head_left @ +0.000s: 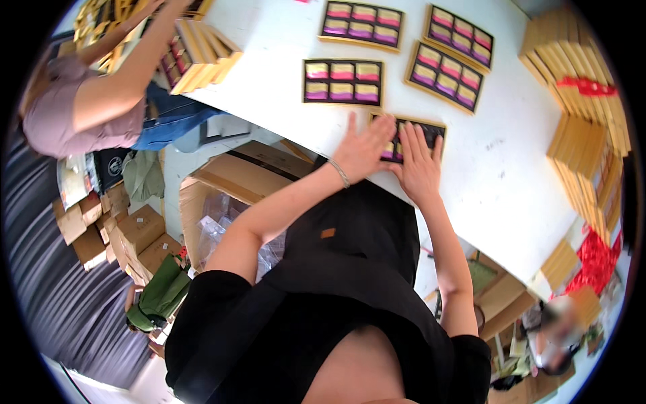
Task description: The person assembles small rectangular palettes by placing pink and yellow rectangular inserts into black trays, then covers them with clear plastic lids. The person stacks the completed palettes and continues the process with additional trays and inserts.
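Note:
A shallow gold-edged box (398, 149) with a black insert and small gold, pink and purple packs lies at the table's near edge. My left hand (365, 147) rests flat over its left part, fingers stretched out. Over its right part lies my right hand (418, 160), fingers also extended and a little apart. Between them the hands hide most of the packs. Just beyond my left hand is a similar filled box (343, 82), and another filled box (444, 76) sits beyond my right hand.
More filled boxes, one box (361, 25) among them, lie farther back on the white table (511, 161). Stacked gold boxes (572, 60) line its right side. A co-worker (87, 101) stands at the left. Below the near edge is an open carton (222, 182) with clear plastic inside.

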The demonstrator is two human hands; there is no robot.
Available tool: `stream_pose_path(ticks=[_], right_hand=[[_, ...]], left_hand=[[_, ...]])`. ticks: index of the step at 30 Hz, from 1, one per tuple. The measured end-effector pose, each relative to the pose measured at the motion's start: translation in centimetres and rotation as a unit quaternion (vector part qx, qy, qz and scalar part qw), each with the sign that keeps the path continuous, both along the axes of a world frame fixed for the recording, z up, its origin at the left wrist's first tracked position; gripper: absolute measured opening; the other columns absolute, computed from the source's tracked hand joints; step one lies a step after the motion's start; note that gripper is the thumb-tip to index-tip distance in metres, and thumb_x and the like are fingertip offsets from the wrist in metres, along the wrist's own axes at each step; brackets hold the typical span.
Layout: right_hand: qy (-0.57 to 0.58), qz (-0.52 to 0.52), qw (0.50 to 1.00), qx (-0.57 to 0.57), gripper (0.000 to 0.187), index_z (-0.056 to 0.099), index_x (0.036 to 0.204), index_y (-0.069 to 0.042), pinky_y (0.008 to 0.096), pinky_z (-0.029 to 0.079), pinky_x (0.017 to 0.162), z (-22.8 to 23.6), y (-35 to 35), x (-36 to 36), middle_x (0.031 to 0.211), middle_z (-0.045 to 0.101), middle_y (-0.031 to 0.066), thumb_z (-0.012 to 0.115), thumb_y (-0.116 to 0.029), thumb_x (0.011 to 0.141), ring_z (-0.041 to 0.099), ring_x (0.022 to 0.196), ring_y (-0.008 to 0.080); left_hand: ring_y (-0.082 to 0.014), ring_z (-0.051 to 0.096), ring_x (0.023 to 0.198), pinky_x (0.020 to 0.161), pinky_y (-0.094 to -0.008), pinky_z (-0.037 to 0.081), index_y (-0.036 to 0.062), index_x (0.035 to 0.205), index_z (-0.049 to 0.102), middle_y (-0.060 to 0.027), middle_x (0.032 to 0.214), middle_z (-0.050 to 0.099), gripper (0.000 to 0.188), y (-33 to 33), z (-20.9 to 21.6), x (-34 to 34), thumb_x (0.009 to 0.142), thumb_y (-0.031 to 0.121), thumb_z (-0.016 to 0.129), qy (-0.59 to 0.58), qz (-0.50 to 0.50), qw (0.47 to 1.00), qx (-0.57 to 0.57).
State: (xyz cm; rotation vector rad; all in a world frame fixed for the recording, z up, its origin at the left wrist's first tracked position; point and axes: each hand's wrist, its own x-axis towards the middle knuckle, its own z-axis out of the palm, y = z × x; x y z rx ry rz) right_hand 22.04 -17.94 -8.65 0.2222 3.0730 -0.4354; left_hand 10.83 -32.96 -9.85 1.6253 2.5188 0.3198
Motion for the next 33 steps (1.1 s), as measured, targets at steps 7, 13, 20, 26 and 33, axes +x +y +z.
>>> stream_pose_path(ticks=[7,13,20,26,33], right_hand=[[-0.017,0.013,0.999,0.048,0.084,0.036,0.145,-0.002,0.0623,0.007,0.113,-0.9,-0.6,-0.3,0.153,0.032,0.0107,0.044,-0.062,0.087,0.024,0.145,0.0256],[-0.037,-0.007,0.999,0.028,0.083,0.030,0.147,-0.003,0.0633,0.005,0.113,-0.4,-0.3,0.3,0.154,0.030,0.0108,0.044,-0.059,0.088,0.023,0.145,0.0268],[0.026,-0.032,0.998,-0.050,0.074,0.032,0.146,-0.002,0.0623,0.007,0.113,1.9,-1.4,-0.3,0.152,0.033,0.0125,0.055,-0.043,0.090,0.026,0.143,0.0309],[0.203,-0.224,0.933,-0.197,0.053,0.042,0.138,0.001,0.0438,0.042,0.101,5.3,-0.4,-0.7,0.139,0.046,0.0197,0.061,-0.006,0.089,0.051,0.123,0.0352],[0.183,-0.413,0.654,-0.606,0.040,0.050,0.128,0.002,0.0260,0.053,0.075,2.9,2.7,0.6,0.114,0.059,0.0130,0.060,-0.001,0.090,0.060,0.097,0.0151]], left_hand=[[-0.0212,0.023,0.145,0.101,-0.0754,0.017,0.0059,0.145,0.037,-0.0104,0.155,0.029,0.088,-1.0,1.2,-1.0,0.079,0.060,0.058,-0.008,-0.032,0.999,-0.042],[-0.0255,0.041,0.132,0.103,-0.0620,0.029,0.0053,0.141,0.040,-0.0125,0.148,0.038,0.065,1.6,2.5,-15.8,0.088,0.039,0.056,0.186,0.127,0.974,0.013],[-0.0306,0.054,0.115,0.094,-0.0428,0.046,0.0052,0.123,0.054,-0.0138,0.120,0.059,0.034,1.9,-6.0,-37.6,0.091,0.014,0.047,0.154,0.150,0.976,0.046],[-0.0300,0.068,0.067,0.065,-0.0359,0.056,0.0063,0.114,0.064,-0.0092,0.081,0.071,0.026,6.2,3.2,-22.4,0.091,0.019,0.060,-0.151,0.140,0.945,0.254],[-0.0280,0.065,0.079,0.069,-0.0375,0.051,0.0079,0.101,0.065,-0.0111,0.082,0.067,0.022,12.3,5.0,-7.4,0.089,0.021,0.051,-0.335,-0.220,0.916,-0.004]])
